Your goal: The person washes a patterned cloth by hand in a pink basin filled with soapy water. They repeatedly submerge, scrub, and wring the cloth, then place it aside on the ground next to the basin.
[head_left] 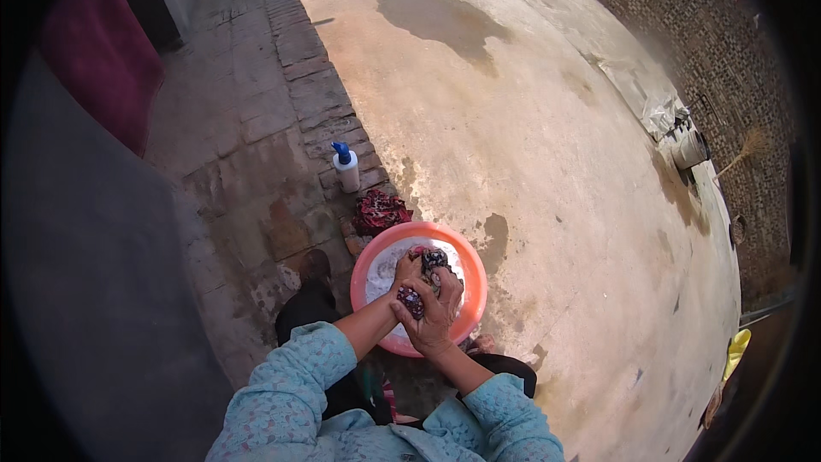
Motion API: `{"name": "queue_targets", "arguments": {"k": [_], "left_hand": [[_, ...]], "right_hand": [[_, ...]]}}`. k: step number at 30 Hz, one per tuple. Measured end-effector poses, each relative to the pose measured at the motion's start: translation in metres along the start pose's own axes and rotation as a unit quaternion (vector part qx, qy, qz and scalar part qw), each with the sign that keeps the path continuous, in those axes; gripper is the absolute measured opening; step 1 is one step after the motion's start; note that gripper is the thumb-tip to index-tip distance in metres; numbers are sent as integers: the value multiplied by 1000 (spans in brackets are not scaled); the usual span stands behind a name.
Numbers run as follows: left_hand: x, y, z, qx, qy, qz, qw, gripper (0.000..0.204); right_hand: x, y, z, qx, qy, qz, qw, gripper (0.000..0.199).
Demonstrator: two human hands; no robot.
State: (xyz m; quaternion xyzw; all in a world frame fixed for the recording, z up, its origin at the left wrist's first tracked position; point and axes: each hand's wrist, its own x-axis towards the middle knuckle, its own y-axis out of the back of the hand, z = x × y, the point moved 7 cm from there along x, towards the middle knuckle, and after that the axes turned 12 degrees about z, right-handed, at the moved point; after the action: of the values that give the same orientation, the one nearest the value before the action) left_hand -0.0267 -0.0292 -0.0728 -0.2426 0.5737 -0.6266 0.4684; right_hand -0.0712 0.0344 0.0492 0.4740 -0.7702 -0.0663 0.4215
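Head view looks down on a person crouched over a pink basin (369, 267) set on the concrete floor (547, 171). Both hands are closed around a dark patterned cloth (425, 278), held above the soapy white water inside the basin. The left hand (407, 276) grips the cloth from the near-left side, and the right hand (438, 318) wraps over it from the near side, the two hands touching. Just beyond the basin's far rim lies a bunched red cloth (380, 210), and a little farther stands a white bottle with a blue cap (346, 167) at the edge of the brick paving (256, 154). Wet patches darken the concrete.
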Motion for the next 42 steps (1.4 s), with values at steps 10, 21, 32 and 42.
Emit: {"name": "queue_targets", "arguments": {"k": [10,21,32,42], "left_hand": [[0,14,6,224,-67,224,946,11],[-11,-35,-1,208,-63,217,952,9],[-3,-55,14,100,79,98,987,28],[-19,-32,-9,267,226,137,927,95]], "right_hand": [[2,-1,-1,28,-64,44,997,22],[-1,-36,139,534,-528,34,660,19],[-15,-24,99,656,-552,15,514,56],[42,24,94,454,-333,64,824,31]]}}
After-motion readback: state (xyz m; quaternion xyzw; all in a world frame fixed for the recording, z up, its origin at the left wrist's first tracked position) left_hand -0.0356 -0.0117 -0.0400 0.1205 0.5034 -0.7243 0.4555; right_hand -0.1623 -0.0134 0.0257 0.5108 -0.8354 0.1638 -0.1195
